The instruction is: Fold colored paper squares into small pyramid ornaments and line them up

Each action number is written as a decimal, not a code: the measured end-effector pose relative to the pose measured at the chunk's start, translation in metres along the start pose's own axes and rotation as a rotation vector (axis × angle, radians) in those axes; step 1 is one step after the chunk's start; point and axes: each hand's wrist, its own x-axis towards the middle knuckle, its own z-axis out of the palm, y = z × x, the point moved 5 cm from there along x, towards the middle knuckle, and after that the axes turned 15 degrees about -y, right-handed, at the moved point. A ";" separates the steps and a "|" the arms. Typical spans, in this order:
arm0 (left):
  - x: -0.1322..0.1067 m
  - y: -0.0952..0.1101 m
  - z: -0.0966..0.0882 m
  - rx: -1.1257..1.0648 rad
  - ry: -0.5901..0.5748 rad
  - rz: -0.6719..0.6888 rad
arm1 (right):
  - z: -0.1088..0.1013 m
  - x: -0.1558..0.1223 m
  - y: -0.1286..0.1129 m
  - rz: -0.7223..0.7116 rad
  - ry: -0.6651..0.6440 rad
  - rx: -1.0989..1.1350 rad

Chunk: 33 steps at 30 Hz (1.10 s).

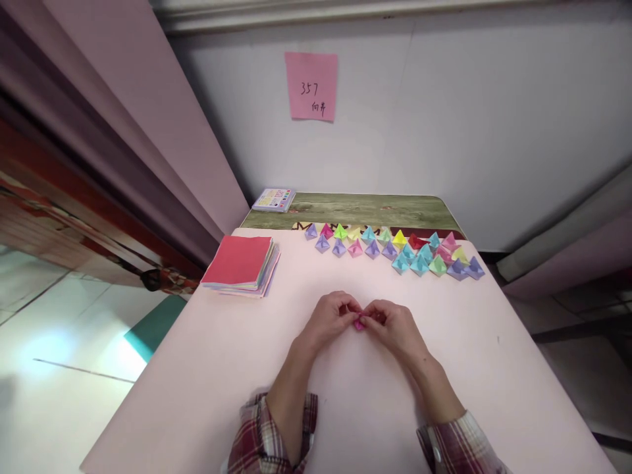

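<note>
A small folded piece of magenta paper is pinched between my two hands, just above the middle of the pale table. My left hand grips its left side with thumb and fingers closed. From the other side, my right hand holds it the same way, and the fingertips of both hands nearly meet. Most of the paper is hidden behind the fingers, so its full shape does not show. Beyond my hands, several small folded-paper boats in many colours stand in rows.
A stack of coloured paper sheets, red on top, lies at the table's left. A printed packet rests on the green wood-patterned surface at the back. The pale tabletop meets a wall bearing a pink note. Curtains hang at both sides.
</note>
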 end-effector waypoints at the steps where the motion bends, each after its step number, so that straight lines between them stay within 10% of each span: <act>1: 0.001 -0.001 -0.001 0.008 0.048 -0.006 | -0.002 0.001 0.000 -0.020 0.070 -0.041; 8: 0.006 -0.009 -0.004 0.025 0.276 0.005 | -0.010 0.004 0.011 -0.062 0.304 -0.043; 33: 0.003 -0.010 -0.009 0.201 0.235 0.036 | -0.006 0.008 0.017 -0.008 0.319 -0.015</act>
